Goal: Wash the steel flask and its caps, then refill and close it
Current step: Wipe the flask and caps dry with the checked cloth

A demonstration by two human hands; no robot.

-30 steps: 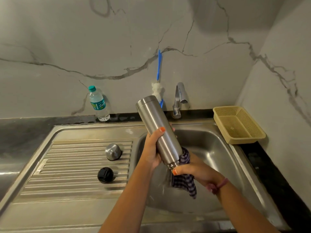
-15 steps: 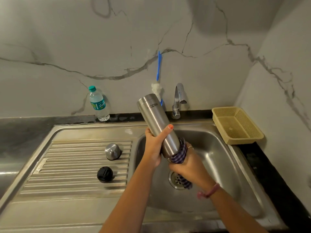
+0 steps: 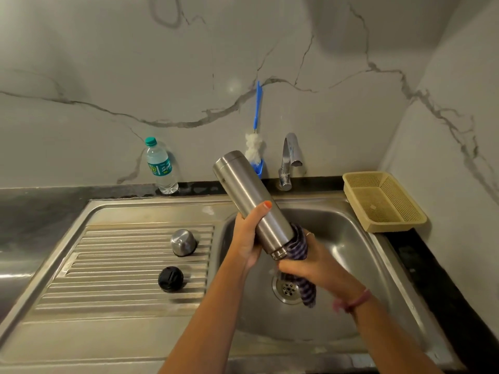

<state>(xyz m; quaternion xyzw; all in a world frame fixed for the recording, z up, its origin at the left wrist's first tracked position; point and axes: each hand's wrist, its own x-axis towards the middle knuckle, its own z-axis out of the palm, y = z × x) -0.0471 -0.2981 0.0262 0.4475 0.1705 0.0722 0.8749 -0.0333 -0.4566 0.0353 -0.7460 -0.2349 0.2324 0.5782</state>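
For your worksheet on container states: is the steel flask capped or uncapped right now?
Uncapped. The steel flask shows its bare threaded neck, while the steel cap and black cap lie apart on the draining board.

Both forearms reach up from the bottom of the frame to its centre. The left hand (image 3: pixel 247 236) grips the flask (image 3: pixel 251 201); the right hand (image 3: pixel 313 263), just beside it, clutches a cloth (image 3: pixel 299 247).

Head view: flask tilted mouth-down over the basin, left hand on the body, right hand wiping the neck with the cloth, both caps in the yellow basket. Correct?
Not quite. In the head view both caps, the steel cap and the black cap, sit on the ribbed drainboard, not in the yellow basket. The rest holds: flask, left hand, right hand, cloth.
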